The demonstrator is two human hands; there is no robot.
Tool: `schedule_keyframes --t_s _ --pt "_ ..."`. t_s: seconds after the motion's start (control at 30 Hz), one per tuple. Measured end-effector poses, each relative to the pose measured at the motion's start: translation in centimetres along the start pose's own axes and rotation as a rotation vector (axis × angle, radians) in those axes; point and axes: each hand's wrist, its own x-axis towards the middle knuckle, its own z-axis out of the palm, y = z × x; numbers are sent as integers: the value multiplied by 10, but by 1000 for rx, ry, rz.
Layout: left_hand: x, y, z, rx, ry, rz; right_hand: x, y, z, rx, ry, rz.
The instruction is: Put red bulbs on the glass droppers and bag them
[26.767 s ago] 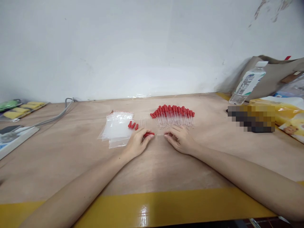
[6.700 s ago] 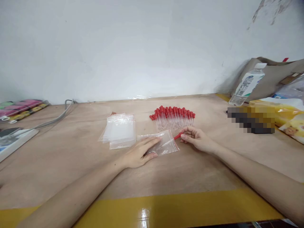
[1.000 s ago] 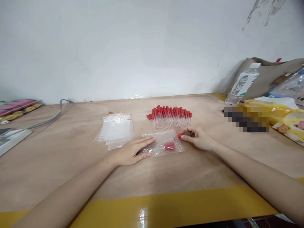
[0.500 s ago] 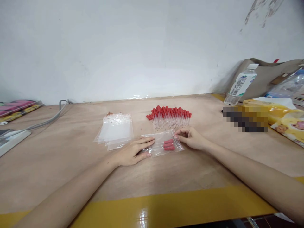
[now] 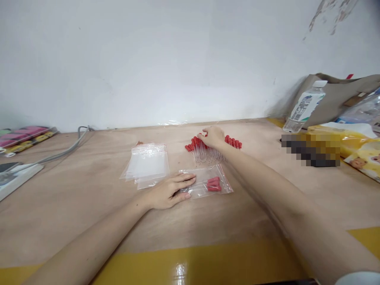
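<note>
A clear zip-lock bag (image 5: 202, 174) with a red-edged seal lies flat, its mouth toward the right. Inside it are a few droppers (image 5: 213, 184) with red rubber bulbs. My left hand (image 5: 170, 190) rests on the bag's left end, fingers stretched out, pressing it to the table. Behind the bag a row of red-bulbed glass droppers (image 5: 199, 150) lies side by side, bulbs toward the wall. Over the middle of that row is my right hand (image 5: 213, 136), thumb and forefinger apart at the bulbs; its other fingers are largely hidden.
Left of the bag is a stack of zip-lock bags (image 5: 150, 162). A grey cable (image 5: 59, 157) and a white power strip (image 5: 22, 180) lie farther left. On the right stand a water bottle (image 5: 305, 107) and a grey bag (image 5: 335, 97), with a yellow package (image 5: 338, 136) before them.
My right hand has left the bag's mouth and moved up and left onto the row of droppers. My left hand stays on the bag.
</note>
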Motion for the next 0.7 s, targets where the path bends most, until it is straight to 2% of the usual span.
schedule_keyframes --t_s 0.17,0.33,0.5,0.57,0.7 --pt "0 2 0 16 -11 -5 14 -4 10 273 -53 169" --pt "0 1 0 0 -4 -10 8 3 -13 473 -53 182" --pt "0 0 0 4 -5 -5 -37 33 -46 933 130 283" --pt "0 0 0 8 -5 -9 -61 49 -53 996 184 334" --pt "1 0 -1 11 -14 -16 -100 72 -56 1051 187 361"
